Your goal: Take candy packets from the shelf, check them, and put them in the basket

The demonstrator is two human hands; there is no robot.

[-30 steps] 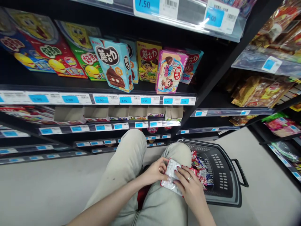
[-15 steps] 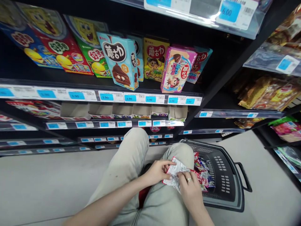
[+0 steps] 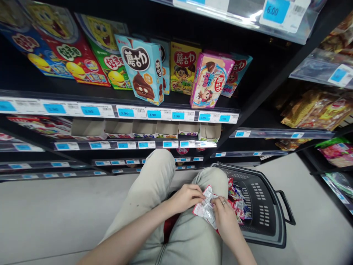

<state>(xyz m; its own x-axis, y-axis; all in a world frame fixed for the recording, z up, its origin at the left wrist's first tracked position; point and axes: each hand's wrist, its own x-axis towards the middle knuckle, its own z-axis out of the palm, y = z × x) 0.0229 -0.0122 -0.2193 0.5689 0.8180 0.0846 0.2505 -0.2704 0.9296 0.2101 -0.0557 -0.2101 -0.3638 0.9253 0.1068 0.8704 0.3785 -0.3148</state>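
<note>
Low in the head view, a small red and white snack packet (image 3: pixel 206 208) rests over my right knee, gripped from both sides. My left hand (image 3: pixel 186 198) pinches its left edge with curled fingers. My right hand (image 3: pixel 224 217), a ring on one finger, closes on its right side. Just right of the hands stands a dark plastic shopping basket (image 3: pixel 261 206) on the floor, with several colourful snack packets (image 3: pixel 237 200) inside. I am crouched, both knees in light trousers (image 3: pixel 154 184) pointing at the shelves.
Black store shelves (image 3: pixel 118 112) with blue price tags rise ahead. Boxed snacks stand on them, among them a light blue box (image 3: pixel 142 71) and a pink box (image 3: pixel 210 81). More bagged snacks (image 3: pixel 311 108) fill shelves at right. Pale floor (image 3: pixel 298 221) lies around the basket.
Both hands have drawn closer together on the packet, and it has crumpled and turned between them. The view has shifted slightly; the basket has stayed in place.
</note>
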